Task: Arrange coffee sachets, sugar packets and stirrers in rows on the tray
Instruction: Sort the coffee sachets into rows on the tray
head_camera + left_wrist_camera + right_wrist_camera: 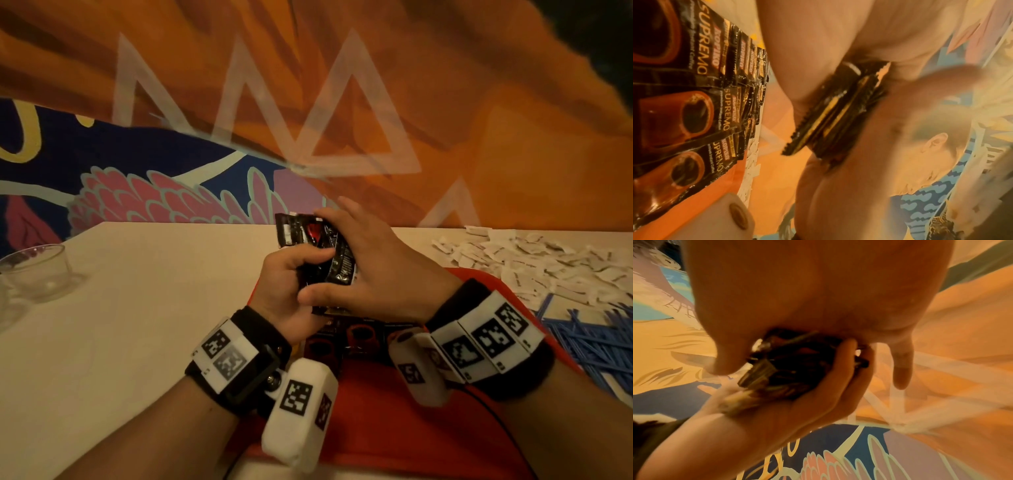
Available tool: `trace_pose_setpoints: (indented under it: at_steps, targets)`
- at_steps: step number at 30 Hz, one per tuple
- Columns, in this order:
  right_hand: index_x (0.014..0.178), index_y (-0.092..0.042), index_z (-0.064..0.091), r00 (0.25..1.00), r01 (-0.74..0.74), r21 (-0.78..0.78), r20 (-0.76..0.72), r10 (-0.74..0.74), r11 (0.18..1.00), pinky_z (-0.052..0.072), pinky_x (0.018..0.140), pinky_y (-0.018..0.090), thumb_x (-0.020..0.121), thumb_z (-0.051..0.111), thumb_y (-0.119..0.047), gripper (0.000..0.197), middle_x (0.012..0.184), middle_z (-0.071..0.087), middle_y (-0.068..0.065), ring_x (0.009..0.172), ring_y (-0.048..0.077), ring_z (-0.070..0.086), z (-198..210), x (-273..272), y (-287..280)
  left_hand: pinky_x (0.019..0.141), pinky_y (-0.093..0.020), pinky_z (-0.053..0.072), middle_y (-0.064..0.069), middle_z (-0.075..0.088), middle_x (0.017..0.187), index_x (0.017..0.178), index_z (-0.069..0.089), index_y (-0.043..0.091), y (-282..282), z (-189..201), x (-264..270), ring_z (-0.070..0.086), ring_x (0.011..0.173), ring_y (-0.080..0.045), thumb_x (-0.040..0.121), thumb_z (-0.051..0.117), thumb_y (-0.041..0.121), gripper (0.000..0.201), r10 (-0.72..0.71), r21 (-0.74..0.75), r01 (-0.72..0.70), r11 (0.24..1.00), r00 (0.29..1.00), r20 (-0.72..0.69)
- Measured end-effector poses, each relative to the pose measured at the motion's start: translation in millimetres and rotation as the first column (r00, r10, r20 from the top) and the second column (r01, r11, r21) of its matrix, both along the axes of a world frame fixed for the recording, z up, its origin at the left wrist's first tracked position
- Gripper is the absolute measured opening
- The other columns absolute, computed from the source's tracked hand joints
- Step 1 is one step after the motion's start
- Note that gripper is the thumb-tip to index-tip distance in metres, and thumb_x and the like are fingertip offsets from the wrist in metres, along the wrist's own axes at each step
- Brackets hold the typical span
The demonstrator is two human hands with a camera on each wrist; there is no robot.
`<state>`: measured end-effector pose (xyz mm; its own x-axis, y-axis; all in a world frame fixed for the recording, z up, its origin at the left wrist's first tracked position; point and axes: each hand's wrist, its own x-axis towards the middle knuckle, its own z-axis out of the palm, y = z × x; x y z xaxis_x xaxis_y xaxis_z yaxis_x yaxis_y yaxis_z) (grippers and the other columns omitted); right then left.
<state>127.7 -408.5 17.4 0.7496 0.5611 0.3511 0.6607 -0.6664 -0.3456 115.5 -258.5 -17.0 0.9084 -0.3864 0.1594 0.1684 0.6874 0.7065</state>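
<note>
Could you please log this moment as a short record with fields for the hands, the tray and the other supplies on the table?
left hand: grips a stack of coffee sachets above the tray
right hand: holds the same stack, fingers over its top
tray: red; coffee sachets already in overlapping rows
sugar packets: loose white heap, right of tray
stirrers: blue pile, near right
glass cup: far left of table
</note>
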Motion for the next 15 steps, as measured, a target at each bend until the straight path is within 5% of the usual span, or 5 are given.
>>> trace_pose_setpoints:
  at_steps: [2,5,8,13,15]
  targets:
    - [0.15,-0.042,0.015,1.0,0.006,0.074,-0.017,-0.005,0.997,0.03,0.117,0.046,0.062,0.053,-0.086,0.106,0.159,0.017,-0.001,0.147,0.018,0.02,-2.2,1.5,1.8,0.083,-0.042,0.054,-0.013,0.07,0.101,0.107,0.074,0.01,0.2,3.2,-2.6,0.069,0.091,-0.029,0.08,0.053,0.015,0.035,0.035,-0.009,-0.035,0.999,0.999,0.013]
    - [0.153,-0.032,0.021,1.0,-0.017,0.139,0.015,0.015,0.99,0.033,0.114,0.035,0.076,0.064,-0.068,0.095,0.149,0.034,-0.003,0.138,0.012,0.033,-4.2,3.7,2.1,0.094,-0.042,0.052,-0.013,0.069,0.112,0.122,0.068,0.01,-0.4,9.7,-5.0,0.068,0.101,-0.029,0.09,0.051,0.046,0.05,0.081,-0.033,-0.081,0.996,0.997,-0.008]
    - [0.15,-0.032,0.026,0.996,-0.027,0.086,0.091,0.019,0.996,0.037,0.11,0.041,0.076,0.058,-0.071,0.09,0.145,0.039,-0.003,0.133,0.014,0.038,-5.8,3.6,3.0,0.101,-0.043,0.047,-0.014,0.067,0.119,0.123,0.068,0.012,-0.2,10.9,-2.6,0.065,0.109,-0.028,0.095,0.041,0.064,0.065,0.078,-0.006,-0.079,0.997,0.995,-0.056]
    - [0.149,-0.03,0.026,0.994,-0.081,0.063,0.076,0.077,0.995,0.027,0.118,0.039,0.069,0.067,-0.069,0.098,0.161,0.015,-0.001,0.147,0.016,0.02,-0.9,-1.8,1.0,0.097,-0.042,0.049,-0.012,0.069,0.116,0.123,0.067,0.017,-0.5,6.8,0.0,0.067,0.106,-0.027,0.094,0.045,0.058,0.055,0.102,0.067,-0.097,0.993,0.992,-0.071]
    - [0.15,-0.029,0.024,0.988,-0.143,0.078,0.074,0.137,0.987,0.026,0.119,0.035,0.062,0.077,-0.066,0.109,0.159,0.019,-0.001,0.147,0.014,0.021,0.0,-3.2,0.5,0.088,-0.038,0.054,-0.01,0.072,0.107,0.118,0.068,0.015,-0.9,4.8,1.6,0.07,0.098,-0.024,0.099,0.044,0.047,0.044,0.137,0.111,-0.13,0.985,0.989,-0.06]
